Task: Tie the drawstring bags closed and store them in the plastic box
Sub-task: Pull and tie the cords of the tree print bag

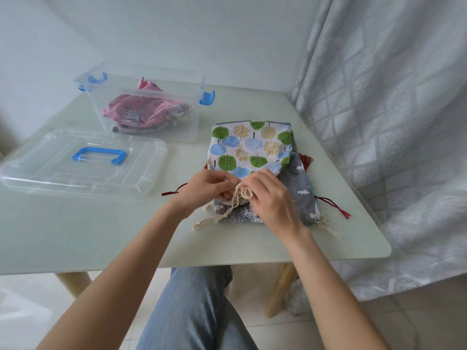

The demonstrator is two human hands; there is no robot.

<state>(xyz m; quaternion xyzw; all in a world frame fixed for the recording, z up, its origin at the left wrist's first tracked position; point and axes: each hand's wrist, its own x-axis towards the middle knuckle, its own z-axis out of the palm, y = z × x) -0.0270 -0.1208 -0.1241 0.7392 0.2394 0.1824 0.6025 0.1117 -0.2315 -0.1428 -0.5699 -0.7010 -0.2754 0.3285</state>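
Note:
A tree-print drawstring bag (249, 146) lies on top of a small pile of bags on the table. My left hand (207, 189) and my right hand (269, 195) meet at its gathered near end, both pinching its cream drawstring (241, 195), which forms a small loop between my fingers. Under it lies a grey cloud-print bag (300, 188), and red cords (333, 205) of another bag stick out at both sides. The clear plastic box (144, 104) with blue latches stands open at the back left and holds a tied pink bag (136, 113).
The box's clear lid (78, 162) with a blue handle lies flat at the left, in front of the box. A patterned grey curtain (391, 122) hangs against the table's right edge. My legs in jeans are below the near edge of the table (88, 236).

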